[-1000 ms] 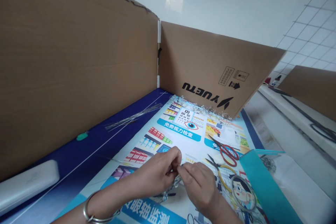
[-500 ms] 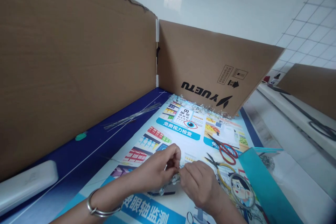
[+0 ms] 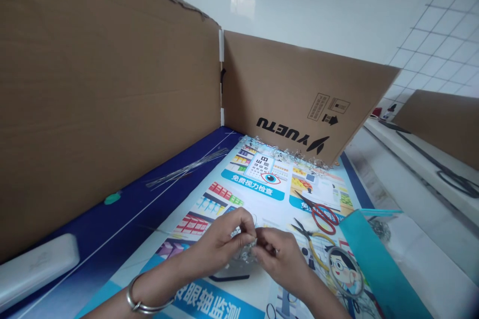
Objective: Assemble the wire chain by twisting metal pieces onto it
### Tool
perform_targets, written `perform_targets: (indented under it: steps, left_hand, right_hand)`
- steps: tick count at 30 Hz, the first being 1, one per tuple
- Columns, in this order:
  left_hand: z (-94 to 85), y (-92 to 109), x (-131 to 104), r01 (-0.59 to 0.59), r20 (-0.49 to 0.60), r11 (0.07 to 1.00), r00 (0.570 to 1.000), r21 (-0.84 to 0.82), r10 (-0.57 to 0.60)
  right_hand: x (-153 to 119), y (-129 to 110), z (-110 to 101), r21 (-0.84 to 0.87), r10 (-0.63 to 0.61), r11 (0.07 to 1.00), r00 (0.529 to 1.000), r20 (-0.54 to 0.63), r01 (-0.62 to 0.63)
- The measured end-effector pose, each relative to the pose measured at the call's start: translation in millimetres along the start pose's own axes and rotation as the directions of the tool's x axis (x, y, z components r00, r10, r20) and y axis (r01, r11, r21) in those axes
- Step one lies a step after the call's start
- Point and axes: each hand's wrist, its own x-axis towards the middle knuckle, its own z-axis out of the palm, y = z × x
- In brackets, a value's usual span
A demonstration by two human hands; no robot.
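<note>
My left hand (image 3: 228, 239), with a silver bangle on its wrist, pinches a small clear beaded wire piece (image 3: 245, 253) low in the middle of the view. Opposite it, my right hand (image 3: 279, 254) has its thumb and fingertips closed at the right side of the same piece. The fingertips of both hands nearly meet, and they hide part of the piece. Thin wire loops up above the left fingertips. Beneath the hands lies a printed poster (image 3: 209, 299). To the right are red-handled scissors (image 3: 325, 218) and yellow-handled pliers (image 3: 316, 246).
Cardboard panels (image 3: 299, 89) stand behind and at left. Clear beaded pieces (image 3: 284, 153) line the back panel's foot. Wires (image 3: 187, 168) and a white case (image 3: 39, 269) lie at left. A wire coil (image 3: 345, 271) and a teal bag (image 3: 381, 254) are at right.
My right hand has turned, its thumb and fingertips now showing. The clear piece has risen slightly between the hands, and more of it shows. The camera view has shifted a little.
</note>
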Motion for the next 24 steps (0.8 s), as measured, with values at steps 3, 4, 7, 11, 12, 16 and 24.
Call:
perform_targets:
  steps: [3, 4, 7, 11, 12, 16, 24]
  left_hand:
    - [2.6, -1, 1, 0.023, -0.03, 0.999, 0.999, -0.047, -0.024]
    - [3.4, -1, 1, 0.025, -0.037, 0.998, 0.999, -0.056, -0.027]
    - [3.6, -3, 0, -0.001, -0.096, 0.999, 0.995, -0.052, -0.004]
    - [-3.7, -3, 0, -0.064, -0.246, 0.997, 0.968, -0.048, 0.051]
    - [-6.4, -2, 1, -0.081, -0.289, 0.995, 0.955, -0.059, 0.061]
    - [-15.5, 8, 1, -0.16, -0.462, 0.975, 0.884, -0.153, 0.073]
    - [-20.2, 20, 4, -0.209, -0.585, 0.911, 0.81, -0.356, -0.042]
  right_hand:
    - [1, -2, -1, 0.007, 0.054, 0.998, 0.998, 0.039, -0.054]
    - [2, -2, 0, 0.004, 0.067, 0.998, 0.997, 0.04, -0.067]
    - [1, -2, 3, 0.01, 0.064, 0.998, 0.996, 0.059, -0.065]
    - [1, -1, 6, -0.023, 0.032, 0.999, 0.994, 0.101, -0.03]
    - [1, -1, 7, -0.042, 0.029, 0.999, 0.994, 0.106, -0.024]
    - [2, -3, 6, -0.111, 0.02, 0.994, 0.995, 0.096, -0.009]
    - [1, -7, 3, -0.203, -0.031, 0.979, 1.0, 0.002, 0.031]
